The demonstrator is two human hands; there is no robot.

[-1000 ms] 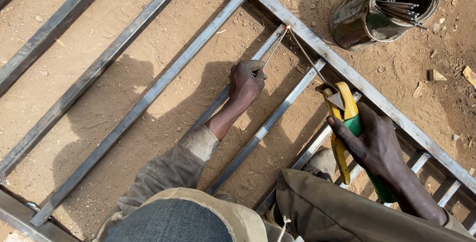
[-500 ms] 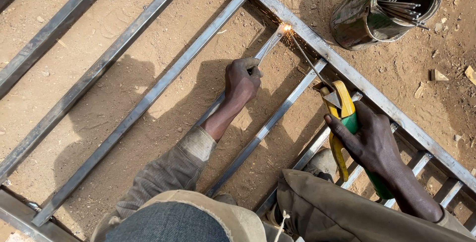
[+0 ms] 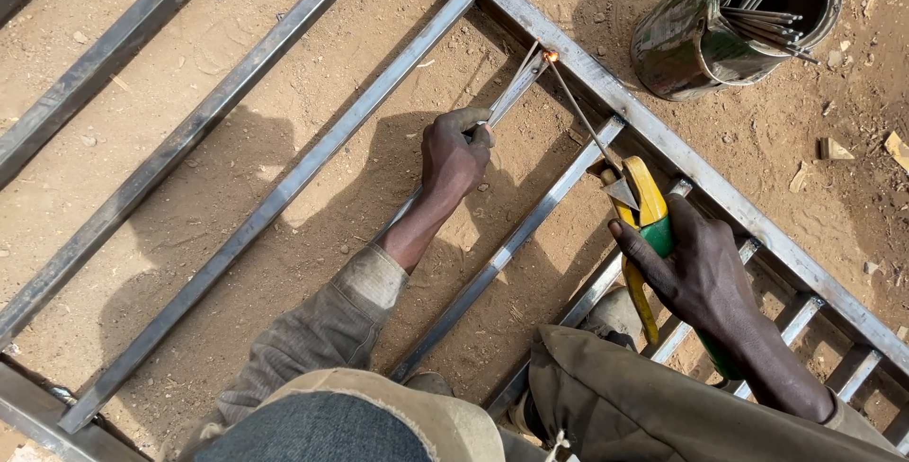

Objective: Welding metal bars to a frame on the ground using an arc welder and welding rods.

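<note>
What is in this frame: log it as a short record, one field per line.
Setting: sandy ground under a metal bar frame
Left hand: grips a thin bar against the frame rail
Right hand: holds a yellow-green electrode holder
Welding rod: tip glows orange at the joint
Nearby: green can of rods, upper right

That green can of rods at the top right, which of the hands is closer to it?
Right. The right hand, gripping the yellow and green holder, sits below the green can; the left hand, on a metal bar, lies farther left.
</note>
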